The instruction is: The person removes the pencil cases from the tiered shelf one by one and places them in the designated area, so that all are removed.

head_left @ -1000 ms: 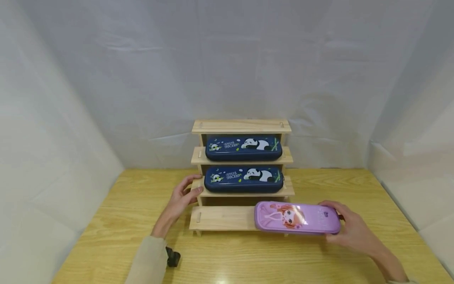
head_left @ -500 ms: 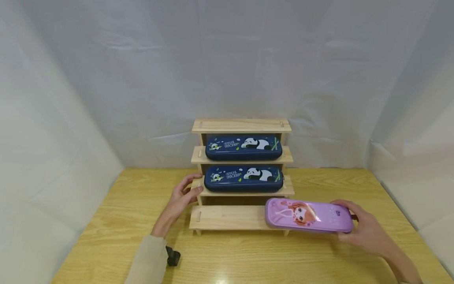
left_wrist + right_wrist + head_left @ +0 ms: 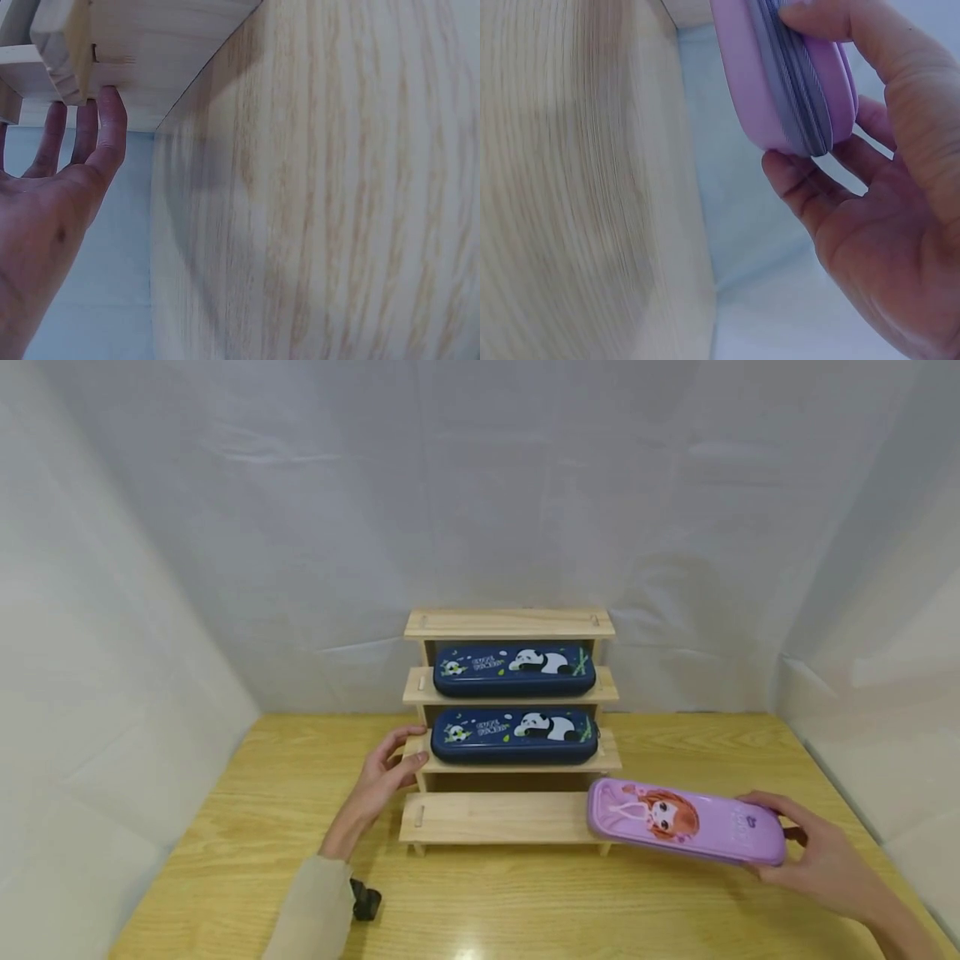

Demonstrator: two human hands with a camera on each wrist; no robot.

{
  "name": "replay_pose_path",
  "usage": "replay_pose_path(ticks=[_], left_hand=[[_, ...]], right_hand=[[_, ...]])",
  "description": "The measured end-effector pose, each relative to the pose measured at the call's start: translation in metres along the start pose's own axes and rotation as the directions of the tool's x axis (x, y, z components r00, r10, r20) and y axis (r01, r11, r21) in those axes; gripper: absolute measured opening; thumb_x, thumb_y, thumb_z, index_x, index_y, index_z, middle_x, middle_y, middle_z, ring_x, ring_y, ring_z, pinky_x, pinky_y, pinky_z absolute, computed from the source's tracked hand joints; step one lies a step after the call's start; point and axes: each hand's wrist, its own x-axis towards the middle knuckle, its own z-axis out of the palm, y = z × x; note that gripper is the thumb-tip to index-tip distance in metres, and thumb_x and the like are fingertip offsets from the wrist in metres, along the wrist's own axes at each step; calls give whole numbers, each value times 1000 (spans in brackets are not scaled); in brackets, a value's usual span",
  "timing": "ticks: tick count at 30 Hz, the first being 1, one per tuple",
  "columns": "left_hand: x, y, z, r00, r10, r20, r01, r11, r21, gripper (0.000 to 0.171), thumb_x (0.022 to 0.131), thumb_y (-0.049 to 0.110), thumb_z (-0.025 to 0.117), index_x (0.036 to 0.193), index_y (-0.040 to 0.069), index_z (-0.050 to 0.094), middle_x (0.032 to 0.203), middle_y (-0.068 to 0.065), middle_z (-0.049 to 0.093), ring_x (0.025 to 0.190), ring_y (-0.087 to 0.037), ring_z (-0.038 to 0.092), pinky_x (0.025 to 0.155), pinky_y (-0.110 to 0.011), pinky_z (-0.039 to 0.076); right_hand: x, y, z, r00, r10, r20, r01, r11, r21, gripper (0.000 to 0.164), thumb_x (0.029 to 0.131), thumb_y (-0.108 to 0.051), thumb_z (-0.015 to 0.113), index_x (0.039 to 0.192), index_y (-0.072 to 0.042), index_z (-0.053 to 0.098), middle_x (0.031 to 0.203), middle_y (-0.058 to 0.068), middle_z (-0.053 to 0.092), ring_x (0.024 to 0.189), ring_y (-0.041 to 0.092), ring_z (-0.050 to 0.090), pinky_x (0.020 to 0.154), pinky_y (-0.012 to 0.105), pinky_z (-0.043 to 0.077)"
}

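One purple case (image 3: 686, 822): drawing it farther right, holding its end in the right grip (image 3: 832, 864), barely overlapping the bottom shelf (image 3: 495, 818), seemingly unloading it; clasping the stand (image 3: 510, 625) with the left grip (image 3: 375, 785).

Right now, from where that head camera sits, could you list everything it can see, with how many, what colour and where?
Purple girl-print pencil case: 1, purple, in the right hand, near the bottom tier's right end; contact unclear
Upper panda pencil case: 1, navy, second tier from top
Lower panda pencil case: 1, navy, third tier
Four-tier wooden rack: 1, pale wood, on the table
Table: 1, yellowish wood grain, underneath
Sheeting: sheet count unclear, whitish grey, back and sides
Small device: 1, black, beside the left cuff
Sleeve: 1, beige, left arm
Hands: 2, bare; left hand touching the rack's left side, right hand gripping the purple case
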Motion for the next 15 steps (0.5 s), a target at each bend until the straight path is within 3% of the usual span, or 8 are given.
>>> replay_pose_path(ticks=[5, 15], left_hand=[[0, -1, 0, 1000, 0, -1, 0, 1000, -2, 47, 101, 24, 64, 145, 17, 50, 155, -12, 41, 115, -22, 58, 94, -41, 55], [0, -1, 1, 1000, 6, -3, -6, 1000, 2, 46, 102, 24, 63, 145, 16, 50, 154, -12, 42, 113, -20, 59, 91, -39, 56]], right_hand=[[-8, 4, -9, 999, 38, -3, -38, 999, 9, 73, 66, -4, 94, 131, -7, 62, 125, -37, 54, 106, -14, 47, 77, 8, 45], [-24, 17, -18, 982, 147, -118, -147, 989, 11, 72, 68, -1, 93, 131, -2, 58, 121, -38, 51, 95, -13, 49, 69, 10, 44]])
